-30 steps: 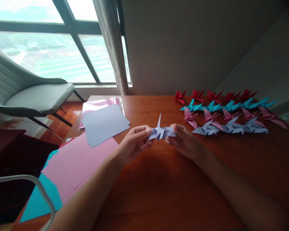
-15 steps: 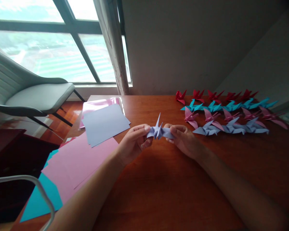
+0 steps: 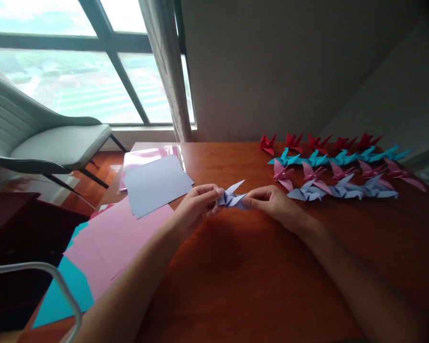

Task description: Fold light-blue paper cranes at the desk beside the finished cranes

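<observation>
A pale lavender paper crane (image 3: 230,197) is held up above the wooden table, between both hands. My left hand (image 3: 200,202) pinches its left side between thumb and fingers. On the other side, my right hand (image 3: 268,202) has thumb and forefinger closed on the crane's right part. One pointed tip of the crane rises up and to the right. The fingertips cover both of its ends. To the right of my right hand stands a row of lavender cranes (image 3: 341,189) on the table.
Behind the lavender row are rows of pink cranes (image 3: 281,175), turquoise cranes (image 3: 285,157) and red cranes (image 3: 268,144). On the left lie lavender sheets (image 3: 157,183), pink sheets (image 3: 117,238) and turquoise sheets (image 3: 62,300). A white curved bar (image 3: 59,278) crosses the lower left; a chair (image 3: 60,140) stands by the window.
The crane has turned, so its upright tip now leans to the right. My right hand has come closer to my left and changed its grip on the paper.
</observation>
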Available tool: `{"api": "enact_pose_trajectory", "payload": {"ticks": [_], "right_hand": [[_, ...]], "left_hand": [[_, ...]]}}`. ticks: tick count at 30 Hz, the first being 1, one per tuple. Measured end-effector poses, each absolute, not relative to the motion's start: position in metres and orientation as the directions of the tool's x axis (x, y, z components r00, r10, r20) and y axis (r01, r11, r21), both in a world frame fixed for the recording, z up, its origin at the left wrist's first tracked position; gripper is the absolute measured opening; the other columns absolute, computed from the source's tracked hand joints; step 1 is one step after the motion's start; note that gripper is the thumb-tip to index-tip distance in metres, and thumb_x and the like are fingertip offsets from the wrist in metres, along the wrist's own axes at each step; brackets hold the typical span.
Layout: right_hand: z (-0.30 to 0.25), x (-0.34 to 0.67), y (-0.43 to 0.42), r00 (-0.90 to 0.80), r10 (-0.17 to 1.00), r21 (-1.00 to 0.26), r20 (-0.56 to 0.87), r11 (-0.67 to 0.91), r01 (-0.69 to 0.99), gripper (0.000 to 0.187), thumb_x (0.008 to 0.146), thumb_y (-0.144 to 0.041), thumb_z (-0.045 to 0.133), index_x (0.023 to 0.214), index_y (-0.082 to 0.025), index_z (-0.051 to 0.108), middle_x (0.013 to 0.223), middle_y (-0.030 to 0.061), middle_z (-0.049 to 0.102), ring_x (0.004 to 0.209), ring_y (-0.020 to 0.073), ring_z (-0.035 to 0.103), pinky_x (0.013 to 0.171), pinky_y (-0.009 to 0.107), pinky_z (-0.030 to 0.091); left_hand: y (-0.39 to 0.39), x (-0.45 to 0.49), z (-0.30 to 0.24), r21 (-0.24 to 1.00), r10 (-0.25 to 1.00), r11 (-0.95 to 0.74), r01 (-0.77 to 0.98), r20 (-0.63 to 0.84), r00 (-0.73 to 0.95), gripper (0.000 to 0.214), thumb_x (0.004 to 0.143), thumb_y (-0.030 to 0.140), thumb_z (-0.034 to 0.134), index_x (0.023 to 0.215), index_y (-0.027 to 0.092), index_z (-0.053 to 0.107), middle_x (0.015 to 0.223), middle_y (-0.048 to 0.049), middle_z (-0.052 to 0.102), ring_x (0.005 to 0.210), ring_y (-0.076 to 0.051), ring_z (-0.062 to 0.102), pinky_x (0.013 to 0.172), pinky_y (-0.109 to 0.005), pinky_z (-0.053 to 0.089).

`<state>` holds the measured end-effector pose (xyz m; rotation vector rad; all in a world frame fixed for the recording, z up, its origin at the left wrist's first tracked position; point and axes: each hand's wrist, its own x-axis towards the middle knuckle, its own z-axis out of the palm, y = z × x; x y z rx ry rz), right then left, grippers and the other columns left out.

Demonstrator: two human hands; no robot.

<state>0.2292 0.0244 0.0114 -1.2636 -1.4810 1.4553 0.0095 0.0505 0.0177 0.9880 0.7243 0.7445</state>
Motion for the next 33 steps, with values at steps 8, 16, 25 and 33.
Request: {"api": "enact_pose_trajectory", "payload": {"ticks": [8, 16, 25, 33], "right_hand": [[0.002, 0.227, 0.026, -0.243, 0.962, -0.978, -0.126, -0.079, 0.193, 0.024, 0.075, -0.039, 0.076, 0.089, -0.020, 0.079, 0.090, 0.0062, 0.077, 0.085, 0.0219, 0.067, 0.078, 0.034, 0.050], [0.000, 0.228, 0.027, -0.220, 0.958, -0.966, -0.181, -0.132, 0.223, 0.020, 0.077, -0.036, 0.074, 0.085, -0.018, 0.077, 0.083, 0.0050, 0.076, 0.074, 0.0191, 0.066, 0.068, 0.031, 0.048], [-0.004, 0.229, 0.029, -0.185, 0.975, -0.923, -0.126, -0.046, 0.383, 0.026, 0.077, -0.042, 0.071, 0.081, -0.017, 0.077, 0.078, 0.0053, 0.070, 0.070, 0.0185, 0.059, 0.064, 0.030, 0.041], [-0.003, 0.229, 0.030, -0.227, 0.953, -0.945, -0.199, -0.126, 0.301, 0.029, 0.076, -0.045, 0.071, 0.073, -0.016, 0.073, 0.074, 0.0039, 0.069, 0.070, 0.0171, 0.059, 0.066, 0.029, 0.042]], "left_hand": [[0.050, 0.010, 0.013, 0.969, 0.827, 0.246, 0.014, -0.217, 0.519, 0.036, 0.083, 0.044, 0.069, 0.066, 0.015, 0.056, 0.059, 0.0007, 0.055, 0.052, -0.008, 0.044, 0.051, -0.022, 0.028], [0.050, 0.012, 0.012, 0.983, 0.848, 0.139, 0.116, -0.179, 0.498, 0.036, 0.085, 0.046, 0.065, 0.067, 0.015, 0.060, 0.060, -0.0010, 0.060, 0.054, -0.010, 0.050, 0.053, -0.022, 0.033], [0.050, 0.013, 0.013, 0.983, 0.851, 0.118, 0.141, -0.173, 0.496, 0.035, 0.087, 0.044, 0.063, 0.067, 0.015, 0.061, 0.061, -0.0018, 0.061, 0.055, -0.010, 0.050, 0.053, -0.022, 0.034], [0.049, 0.013, 0.011, 0.982, 0.859, 0.061, 0.177, -0.142, 0.492, 0.035, 0.086, 0.044, 0.065, 0.067, 0.015, 0.060, 0.062, -0.0013, 0.061, 0.056, -0.011, 0.051, 0.055, -0.023, 0.035]]}}
